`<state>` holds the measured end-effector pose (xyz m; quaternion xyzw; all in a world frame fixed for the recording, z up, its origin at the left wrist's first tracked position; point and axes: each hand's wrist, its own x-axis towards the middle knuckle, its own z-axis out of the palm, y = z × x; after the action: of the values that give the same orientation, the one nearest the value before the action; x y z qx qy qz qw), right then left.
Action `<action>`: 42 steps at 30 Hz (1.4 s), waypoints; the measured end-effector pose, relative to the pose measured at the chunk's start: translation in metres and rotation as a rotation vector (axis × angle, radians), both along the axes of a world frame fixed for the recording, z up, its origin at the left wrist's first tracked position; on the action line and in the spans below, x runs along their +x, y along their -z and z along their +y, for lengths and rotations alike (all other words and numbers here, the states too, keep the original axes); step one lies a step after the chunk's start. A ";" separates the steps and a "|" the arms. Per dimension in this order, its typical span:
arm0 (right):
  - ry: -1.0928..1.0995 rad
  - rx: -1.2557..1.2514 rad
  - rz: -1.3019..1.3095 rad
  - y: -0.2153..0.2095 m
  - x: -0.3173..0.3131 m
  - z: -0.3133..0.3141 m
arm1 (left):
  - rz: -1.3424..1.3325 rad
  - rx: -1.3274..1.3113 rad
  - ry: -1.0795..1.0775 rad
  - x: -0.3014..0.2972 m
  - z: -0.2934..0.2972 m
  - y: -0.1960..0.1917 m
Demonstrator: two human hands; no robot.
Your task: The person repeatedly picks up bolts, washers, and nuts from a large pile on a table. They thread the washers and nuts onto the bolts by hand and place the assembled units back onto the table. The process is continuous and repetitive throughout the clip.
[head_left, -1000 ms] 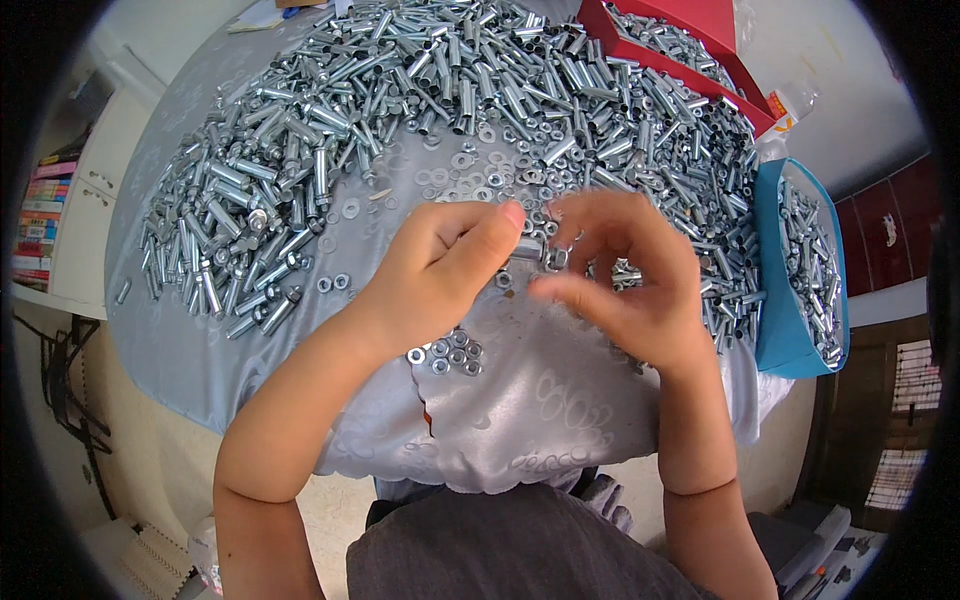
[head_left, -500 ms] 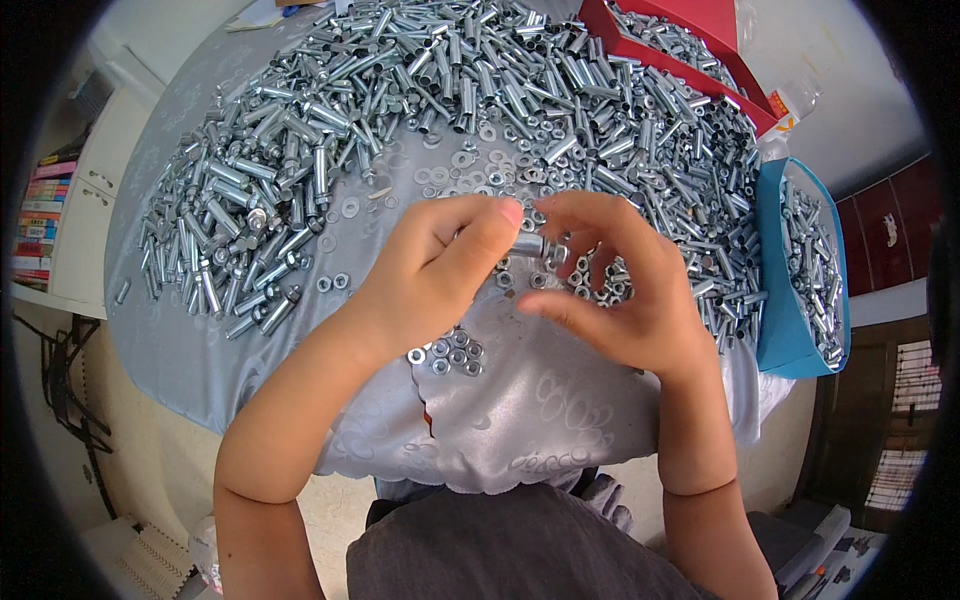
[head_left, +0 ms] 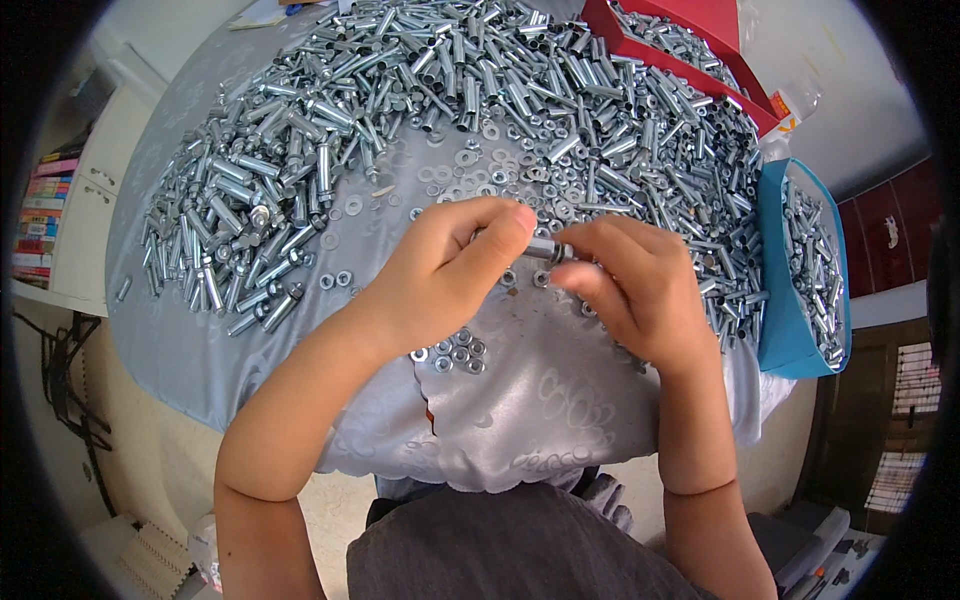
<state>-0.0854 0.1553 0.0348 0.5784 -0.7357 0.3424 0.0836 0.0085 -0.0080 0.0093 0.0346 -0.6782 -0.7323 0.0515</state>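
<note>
Above the middle of the table, my left hand [head_left: 432, 268] is closed around a silver sleeve anchor bolt [head_left: 541, 248], thumb on top. The bolt lies roughly level and its right end sticks out from my fingers; the rest is hidden in the hand. My right hand [head_left: 645, 285] pinches that free end, where a washer and nut [head_left: 563, 252] seem to sit, with thumb and forefinger. Below my left hand lies a small group of hex nuts [head_left: 461, 352]. Flat washers [head_left: 480, 178] are scattered beyond my hands.
A large heap of metal sleeves and bolts [head_left: 450, 70] spreads across the grey tablecloth [head_left: 520, 420]. Assembled anchor bolts [head_left: 235, 200] lie at left. A red box [head_left: 745, 85] at the far right and a blue box [head_left: 780, 310] at right hold more metal parts.
My right thumb and fingers have come together on the bolt's free end; they were spread around it before. My left hand keeps its hold, with a slight shift.
</note>
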 end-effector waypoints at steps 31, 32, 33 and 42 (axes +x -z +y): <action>0.029 -0.096 -0.691 -0.004 0.015 -0.002 | 0.073 -0.084 0.082 0.004 0.005 -0.009; 0.027 -0.153 -0.599 -0.001 0.017 -0.006 | 0.074 -0.064 0.062 0.003 0.006 -0.009; 0.033 -0.136 -0.591 0.000 0.016 -0.006 | 0.059 -0.066 0.075 0.003 0.004 -0.008; 0.135 0.114 -1.005 -0.009 0.014 -0.003 | 0.172 -0.300 0.121 -0.001 0.001 -0.002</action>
<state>-0.0712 0.1519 0.0441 0.2970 -0.7383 0.5315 -0.2903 0.0073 -0.0068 0.0110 -0.0771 -0.7739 -0.6248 0.0695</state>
